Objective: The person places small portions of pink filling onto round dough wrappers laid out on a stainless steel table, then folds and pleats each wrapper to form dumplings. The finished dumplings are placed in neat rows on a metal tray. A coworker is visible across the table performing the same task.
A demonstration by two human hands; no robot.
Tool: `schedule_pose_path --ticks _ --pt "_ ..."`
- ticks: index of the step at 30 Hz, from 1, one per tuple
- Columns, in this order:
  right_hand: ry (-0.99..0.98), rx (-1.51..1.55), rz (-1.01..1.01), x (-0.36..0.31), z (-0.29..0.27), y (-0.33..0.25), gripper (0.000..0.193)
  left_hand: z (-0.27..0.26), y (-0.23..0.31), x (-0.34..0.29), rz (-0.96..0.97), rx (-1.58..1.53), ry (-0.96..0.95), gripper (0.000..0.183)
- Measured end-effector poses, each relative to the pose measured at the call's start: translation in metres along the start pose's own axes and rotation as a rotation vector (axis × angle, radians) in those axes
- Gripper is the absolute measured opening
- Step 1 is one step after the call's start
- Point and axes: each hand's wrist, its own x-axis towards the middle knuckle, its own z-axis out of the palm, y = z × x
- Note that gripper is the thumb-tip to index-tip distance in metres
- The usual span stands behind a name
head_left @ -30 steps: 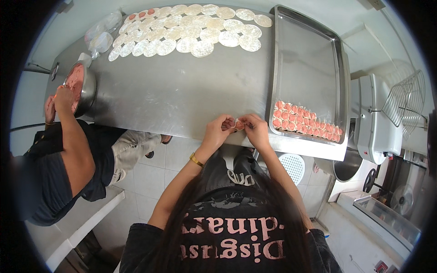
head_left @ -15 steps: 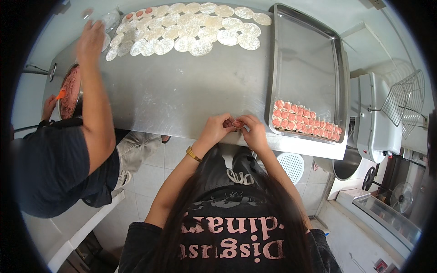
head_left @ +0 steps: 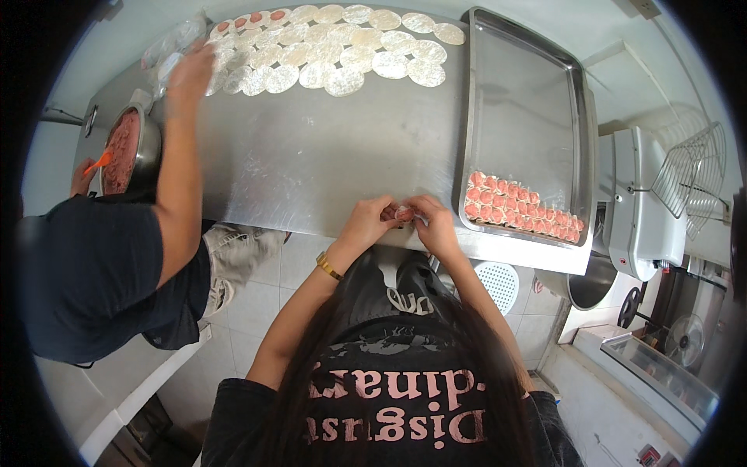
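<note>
Left hand [head_left: 373,218] and right hand [head_left: 433,223] pinching one dumpling [head_left: 403,213] at the tabletop [head_left: 311,163]'s near edge | tray [head_left: 521,101] right, partly filled | co-worker's hand [head_left: 191,68] by the wrappers [head_left: 344,81] | fourth meat dab [head_left: 278,15] now down: one more wrapper topped

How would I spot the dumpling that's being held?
Find the metal table, then its near edge, where the person's left hand and right hand nearly meet. The pink-filled dumpling is held between them, apart from the similar rows in the tray.
</note>
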Motion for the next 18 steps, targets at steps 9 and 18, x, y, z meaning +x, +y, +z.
schedule_pose_path --ticks 9,18 --pt "-0.017 -0.038 0.056 -0.002 0.003 0.004 0.033 0.009 0.001 0.004 0.040 0.143 0.044 0.024" --pt "-0.009 -0.074 0.161 0.000 -0.003 0.001 0.032 0.006 -0.008 0.006 0.124 0.150 0.072 0.023"
